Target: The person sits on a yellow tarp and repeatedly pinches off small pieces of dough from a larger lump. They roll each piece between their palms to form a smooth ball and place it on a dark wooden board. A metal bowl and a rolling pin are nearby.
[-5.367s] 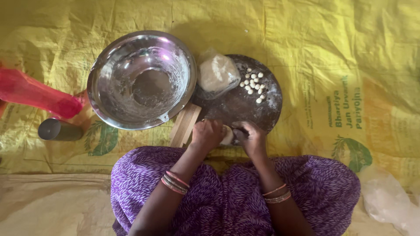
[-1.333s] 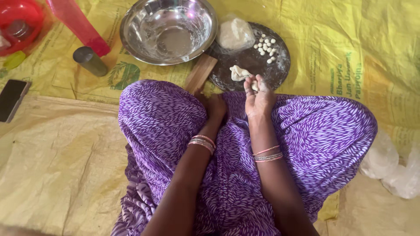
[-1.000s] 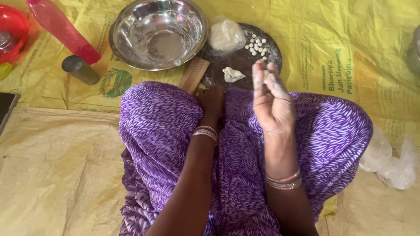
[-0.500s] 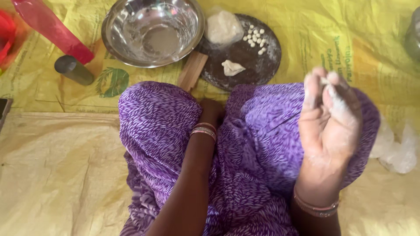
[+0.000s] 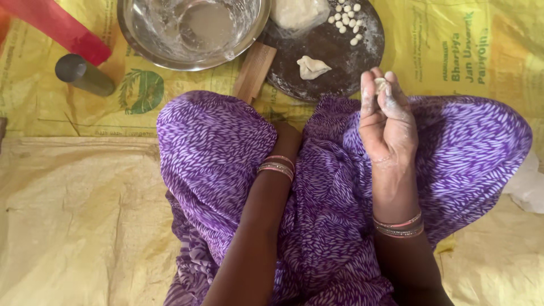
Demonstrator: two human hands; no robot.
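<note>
Head view, right hand: right hand (image 5: 388, 122) raised above the purple patterned lap (image 5: 317, 187), palm up and floury, its fingertips (image 5: 391, 90) pressed together, pinching a small pale pellet of dough (image 5: 380, 85).
Head view, left hand: left hand (image 5: 287, 133) lies low between the knees, mostly hidden by the cloth; whether it grips anything cannot be told.
Dark board: round dark wooden board (image 5: 334, 62) with a wooden handle (image 5: 254, 71) sits on the yellow printed sack sheet (image 5: 464, 51), just beyond the knees.
On the board: folded white dough piece (image 5: 312, 67), a cluster of small white dough balls (image 5: 347, 18), a larger pale dough lump (image 5: 297, 12).
Left of the board: shiny steel bowl (image 5: 192, 31), touching the board's edge.
Far left: dark grey cylinder (image 5: 84, 75) lying beside a red plastic bottle (image 5: 56, 25).
</note>
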